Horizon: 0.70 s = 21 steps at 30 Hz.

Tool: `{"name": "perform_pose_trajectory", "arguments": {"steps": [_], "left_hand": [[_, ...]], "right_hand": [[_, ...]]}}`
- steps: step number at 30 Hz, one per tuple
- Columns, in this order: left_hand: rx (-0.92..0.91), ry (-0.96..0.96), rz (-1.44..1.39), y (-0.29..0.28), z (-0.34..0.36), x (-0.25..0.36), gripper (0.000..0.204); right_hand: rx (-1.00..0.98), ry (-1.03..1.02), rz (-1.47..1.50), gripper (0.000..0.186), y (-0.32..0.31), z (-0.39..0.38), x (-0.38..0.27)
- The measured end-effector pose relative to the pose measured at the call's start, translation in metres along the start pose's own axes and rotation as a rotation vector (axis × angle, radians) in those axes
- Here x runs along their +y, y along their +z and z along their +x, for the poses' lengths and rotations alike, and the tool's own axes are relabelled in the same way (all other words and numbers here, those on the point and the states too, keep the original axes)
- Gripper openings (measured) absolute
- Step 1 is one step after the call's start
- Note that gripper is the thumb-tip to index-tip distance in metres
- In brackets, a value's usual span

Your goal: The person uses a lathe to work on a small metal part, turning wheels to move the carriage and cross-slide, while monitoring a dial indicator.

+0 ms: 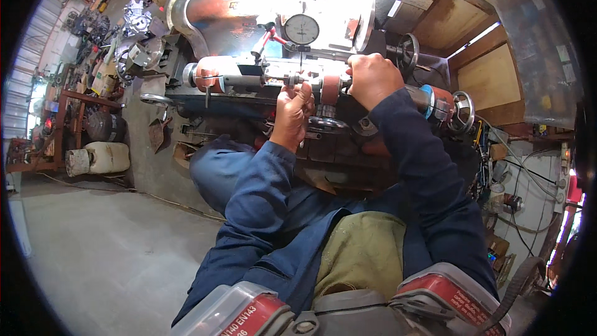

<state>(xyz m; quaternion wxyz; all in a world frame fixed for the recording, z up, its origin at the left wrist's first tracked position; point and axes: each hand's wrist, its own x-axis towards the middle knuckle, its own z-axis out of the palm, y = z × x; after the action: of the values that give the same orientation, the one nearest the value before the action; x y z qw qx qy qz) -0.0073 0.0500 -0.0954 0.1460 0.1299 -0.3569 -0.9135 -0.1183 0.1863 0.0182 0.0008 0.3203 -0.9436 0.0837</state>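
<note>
A narrow metal shaft lies crosswise on a bench machine, between a reddish-brown head at the left and another reddish-brown housing at the right. My left hand reaches up from below, its thumb and fingers closed on the shaft. Just above those fingers stands a round white dial gauge, its stem pointing down at the shaft and a red jointed arm beside it. To the right of a reddish-brown support, my right hand is closed in a fist; whatever it grips is hidden.
Handwheels jut out at the left, front middle and right. Bright glare covers the machine's back. A dirty white canister lies on the left floor. Clear-and-red filter cartridges fill the lower edge.
</note>
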Motion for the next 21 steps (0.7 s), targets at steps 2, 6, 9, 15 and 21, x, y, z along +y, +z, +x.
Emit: {"name": "perform_pose_trajectory", "arguments": {"steps": [2, 6, 9, 15, 21], "left_hand": [[-0.027, 0.01, -0.003, -0.004, 0.002, -0.003, 0.021], [-0.024, 0.018, 0.035, -0.004, 0.003, -0.006, 0.029], [0.021, 0.026, 0.141, -0.017, 0.008, -0.013, 0.034], [0.101, 0.104, 0.211, 0.007, -0.004, -0.001, 0.035], [0.397, 0.024, 0.352, 0.025, -0.002, 0.005, 0.05]], "right_hand": [[0.0, -0.082, 0.044, 0.009, -0.003, 0.0, 0.01], [0.246, -0.255, 0.129, 0.008, 0.004, -0.01, 0.03], [0.229, -0.136, 0.222, 0.011, -0.01, -0.025, 0.034], [0.597, 0.113, 0.241, 0.032, -0.057, -0.065, 0.115], [0.121, 0.354, 0.138, 0.019, -0.026, -0.14, 0.325]]}}
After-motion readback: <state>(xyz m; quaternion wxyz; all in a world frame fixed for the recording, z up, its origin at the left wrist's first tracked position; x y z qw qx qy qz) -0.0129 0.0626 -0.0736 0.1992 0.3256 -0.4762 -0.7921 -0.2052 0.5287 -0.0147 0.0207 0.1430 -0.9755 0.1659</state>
